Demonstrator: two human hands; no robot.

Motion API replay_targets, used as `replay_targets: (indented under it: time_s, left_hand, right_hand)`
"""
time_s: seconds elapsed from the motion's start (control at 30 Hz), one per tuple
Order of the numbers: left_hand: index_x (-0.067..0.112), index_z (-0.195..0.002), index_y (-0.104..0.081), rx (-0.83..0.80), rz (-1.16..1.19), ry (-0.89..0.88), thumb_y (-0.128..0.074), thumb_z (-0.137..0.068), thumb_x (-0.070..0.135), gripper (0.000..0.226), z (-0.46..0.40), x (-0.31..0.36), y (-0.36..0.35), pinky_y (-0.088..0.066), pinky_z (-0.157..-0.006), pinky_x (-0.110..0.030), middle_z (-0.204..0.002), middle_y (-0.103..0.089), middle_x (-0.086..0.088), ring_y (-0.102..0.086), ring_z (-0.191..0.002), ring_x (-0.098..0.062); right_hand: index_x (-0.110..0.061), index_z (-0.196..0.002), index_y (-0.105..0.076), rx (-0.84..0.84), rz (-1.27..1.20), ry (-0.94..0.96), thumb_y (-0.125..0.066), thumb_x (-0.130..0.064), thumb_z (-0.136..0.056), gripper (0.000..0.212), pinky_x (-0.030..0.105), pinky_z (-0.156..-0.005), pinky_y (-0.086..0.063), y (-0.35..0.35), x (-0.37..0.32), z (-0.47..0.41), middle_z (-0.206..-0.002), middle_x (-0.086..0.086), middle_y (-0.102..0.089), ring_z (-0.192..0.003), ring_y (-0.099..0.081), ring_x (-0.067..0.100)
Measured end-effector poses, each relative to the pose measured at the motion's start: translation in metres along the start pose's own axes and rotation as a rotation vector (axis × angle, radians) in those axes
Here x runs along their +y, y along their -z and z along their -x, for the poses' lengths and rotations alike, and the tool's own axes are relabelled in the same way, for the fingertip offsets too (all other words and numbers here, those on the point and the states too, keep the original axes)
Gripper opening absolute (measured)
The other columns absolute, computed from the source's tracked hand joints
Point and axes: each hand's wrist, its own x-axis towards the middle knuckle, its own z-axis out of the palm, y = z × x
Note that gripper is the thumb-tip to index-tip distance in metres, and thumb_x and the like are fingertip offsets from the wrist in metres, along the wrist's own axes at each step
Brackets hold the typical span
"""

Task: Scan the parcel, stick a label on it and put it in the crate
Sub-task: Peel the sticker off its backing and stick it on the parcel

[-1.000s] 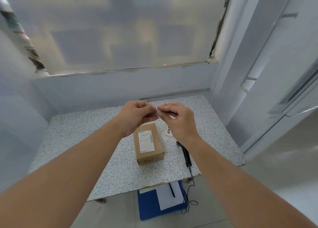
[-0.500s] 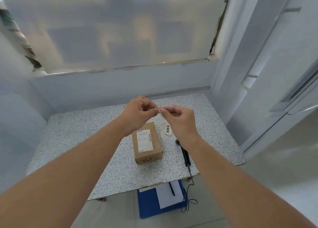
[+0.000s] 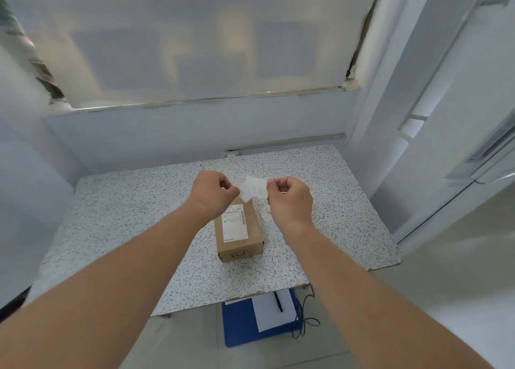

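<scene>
A small brown cardboard parcel with a white shipping label on top lies in the middle of the speckled table. Above its far end, my left hand and my right hand each pinch an edge of a small white label, which is stretched out between them. The blue crate sits on the floor under the table's front edge, with a white sheet and a pen lying in it. My right forearm hides the scanner.
More white label pieces lie on the table just right of the parcel, partly behind my right hand. A black cable hangs off the table's front edge beside the crate. A wall and frosted window close off the far side.
My hands have drawn apart, and the white label now shows spread between them. Before, their fingertips met over the parcel and the label was barely visible.
</scene>
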Motion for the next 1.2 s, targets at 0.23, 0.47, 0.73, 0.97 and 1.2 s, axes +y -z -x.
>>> replay_targets:
  time_s: [0.23,0.47,0.73,0.97,1.2]
  left_hand:
    - [0.003,-0.075,-0.069,0.026,-0.099,0.121,-0.072,-0.088,0.017,0.019,-0.011,-0.044,-0.007,-0.041,-0.049,-0.025,-0.071,-0.064,-0.008,-0.052,-0.056,-0.017]
    - [0.008,-0.062,-0.05,0.072,-0.188,0.308,-0.072,-0.084,0.018,0.033,-0.025,-0.107,-0.019,-0.037,-0.046,-0.026,-0.07,-0.054,-0.012,-0.043,-0.048,-0.02]
    - [0.006,-0.069,-0.055,0.046,-0.213,0.377,-0.069,-0.089,0.024,0.03,-0.039,-0.162,-0.042,-0.04,-0.047,-0.026,-0.072,-0.062,-0.012,-0.053,-0.054,-0.021]
    - [0.006,-0.082,-0.063,0.06,-0.167,0.329,-0.067,-0.092,0.022,0.019,-0.052,-0.189,-0.056,-0.051,-0.059,-0.032,-0.077,-0.068,-0.007,-0.06,-0.066,-0.02]
    - [0.018,-0.095,-0.068,0.098,-0.162,0.263,-0.067,-0.089,0.005,0.015,-0.062,-0.186,-0.055,-0.055,-0.056,-0.032,-0.095,-0.066,-0.006,-0.065,-0.067,-0.021]
  right_hand:
    - [-0.016,-0.091,-0.07,0.015,0.06,-0.055,-0.066,-0.021,-0.1,0.011,0.027,-0.065,-0.057,-0.019,0.021,-0.008,-0.088,-0.001,-0.073,-0.08,-0.071,0.015]
    - [-0.017,-0.092,-0.07,0.014,0.131,-0.11,-0.065,-0.024,-0.099,0.012,0.023,-0.056,-0.05,-0.044,0.049,-0.011,-0.088,-0.002,-0.073,-0.078,-0.071,0.014]
    - [-0.02,-0.09,-0.07,-0.01,0.154,-0.137,-0.066,-0.025,-0.099,0.011,0.024,-0.061,-0.049,-0.077,0.08,-0.016,-0.086,-0.005,-0.073,-0.08,-0.07,0.012]
    - [-0.02,-0.087,-0.069,-0.013,0.178,-0.126,-0.066,-0.022,-0.099,0.012,0.029,-0.069,-0.058,-0.095,0.104,-0.019,-0.084,-0.008,-0.07,-0.079,-0.069,0.01]
    - [-0.02,-0.092,-0.069,-0.004,0.204,-0.131,-0.067,-0.026,-0.099,0.01,0.024,-0.067,-0.055,-0.097,0.112,-0.016,-0.086,-0.009,-0.07,-0.08,-0.067,0.007]
